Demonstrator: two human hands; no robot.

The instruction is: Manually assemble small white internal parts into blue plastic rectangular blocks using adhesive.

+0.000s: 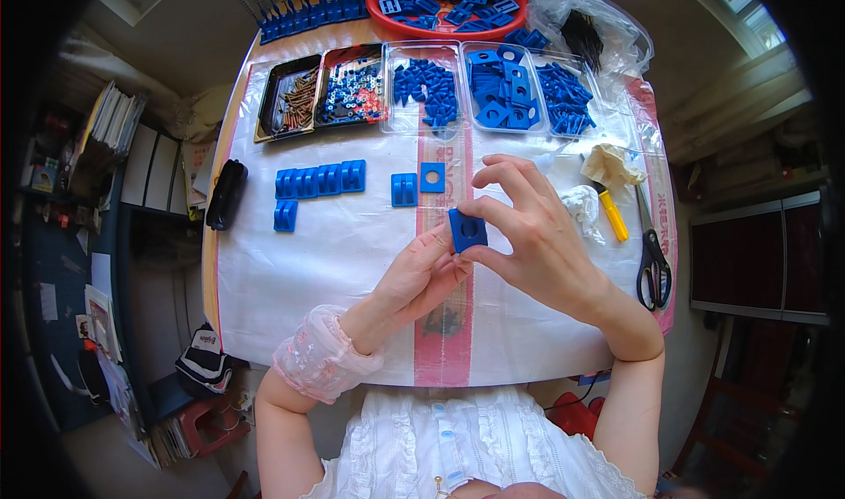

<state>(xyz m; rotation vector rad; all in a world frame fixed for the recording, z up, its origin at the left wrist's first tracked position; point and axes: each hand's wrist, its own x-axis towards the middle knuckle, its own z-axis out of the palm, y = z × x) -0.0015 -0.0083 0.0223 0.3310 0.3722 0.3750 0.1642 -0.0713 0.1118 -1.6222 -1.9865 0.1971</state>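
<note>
Above the middle of the table, both hands grip a square blue plastic piece [468,231] with a round hole. My left hand [421,273] pinches its left side, fingers curled beneath. With thumb and index finger, my right hand [539,240] takes it from the right; the other fingers are raised. Just beyond lie a flat blue square with a round hole [432,178] and a blue ridged block [404,190]. To the left, several similar blue blocks [320,179] form a row, with a single blue block [285,216] below it.
Across the back stand a tray of screws [297,97], a tray of nuts [352,85] and clear boxes of blue parts [426,87]. Behind them is a red basin [447,33]. A black case [228,194] lies left; black scissors [653,270] and a yellow-handled tool [613,216] lie right.
</note>
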